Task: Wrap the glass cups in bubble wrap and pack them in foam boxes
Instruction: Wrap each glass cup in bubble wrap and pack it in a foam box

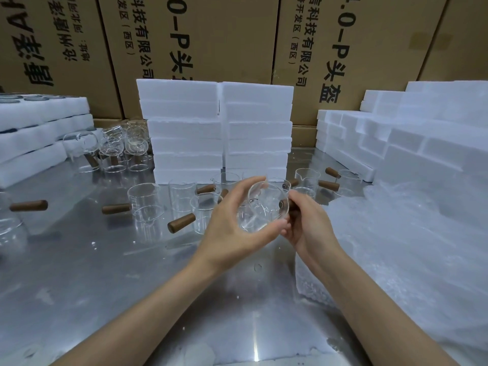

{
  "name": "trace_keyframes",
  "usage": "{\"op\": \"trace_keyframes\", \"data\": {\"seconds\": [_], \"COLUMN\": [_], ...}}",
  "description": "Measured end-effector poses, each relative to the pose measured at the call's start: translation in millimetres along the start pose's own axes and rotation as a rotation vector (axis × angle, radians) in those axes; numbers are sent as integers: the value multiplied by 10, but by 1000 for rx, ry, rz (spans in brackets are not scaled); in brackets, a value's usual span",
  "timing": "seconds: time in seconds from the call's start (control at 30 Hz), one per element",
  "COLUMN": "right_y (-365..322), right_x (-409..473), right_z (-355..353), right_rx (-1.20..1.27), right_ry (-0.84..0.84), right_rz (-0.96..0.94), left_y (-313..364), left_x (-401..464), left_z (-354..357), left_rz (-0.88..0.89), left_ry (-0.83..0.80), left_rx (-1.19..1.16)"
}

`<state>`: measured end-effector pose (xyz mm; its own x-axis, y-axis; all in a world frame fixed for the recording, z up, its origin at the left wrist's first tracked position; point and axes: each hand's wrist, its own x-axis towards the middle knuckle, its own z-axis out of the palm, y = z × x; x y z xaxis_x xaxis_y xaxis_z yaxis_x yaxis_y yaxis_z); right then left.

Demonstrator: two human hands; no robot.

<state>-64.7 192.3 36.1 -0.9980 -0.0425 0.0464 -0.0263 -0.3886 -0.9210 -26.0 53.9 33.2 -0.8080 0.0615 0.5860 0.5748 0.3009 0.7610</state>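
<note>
Here our left hand [232, 228] cups the glass cup [264, 207] round its body above the table's [105, 260] middle; our right hand [309, 223] grips its wooden handle [286, 207]. Glass looks light, slick, fragile, so hold body plus handle; bubble wrap [396, 247] lies along the right edge

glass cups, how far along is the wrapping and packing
Early. Nothing on the table looks wrapped. In hand: one bare glass cup, left hand round its body, right hand at its wooden handle. Left: many loose cups stand unwrapped, the bubble wrap lies beside them, and the foam boxes sit stacked.
</note>
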Motion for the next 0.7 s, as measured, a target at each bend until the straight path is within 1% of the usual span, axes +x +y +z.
{"op": "trace_keyframes", "data": {"seconds": [0.1, 0.27, 0.33, 0.4, 0.47, 0.57, 0.63, 0.7], "right_y": [18, 54, 59, 57, 42, -1, -22, -43], "right_x": [-28, -75, -91, -91, -76, -43, -36, -42], "right_z": [17, 82, 98, 98, 81, 42, 16, -11], "right_rx": [-58, -208, -225, -232, -182, 10, 85, 91], "right_ry": [6, -19, -43, -37, -9, 11, -1, -45], "right_rz": [-56, -109, -114, -107, -77, 5, 86, 172], "left_y": [-20, -91, -96, -99, -104, -108, -112, -108], "left_x": [0, 30, 31, 30, 33, 49, 57, 57], "left_z": [31, 39, 31, 12, -12, -9, 1, -16], "left_rz": [-35, -145, -161, -175, -174, -125, -95, -80], "left_ry": [51, 134, 151, 129, 46, -70, -66, -35], "left_rx": [-37, -154, -156, -158, -166, -79, -65, -62]}}
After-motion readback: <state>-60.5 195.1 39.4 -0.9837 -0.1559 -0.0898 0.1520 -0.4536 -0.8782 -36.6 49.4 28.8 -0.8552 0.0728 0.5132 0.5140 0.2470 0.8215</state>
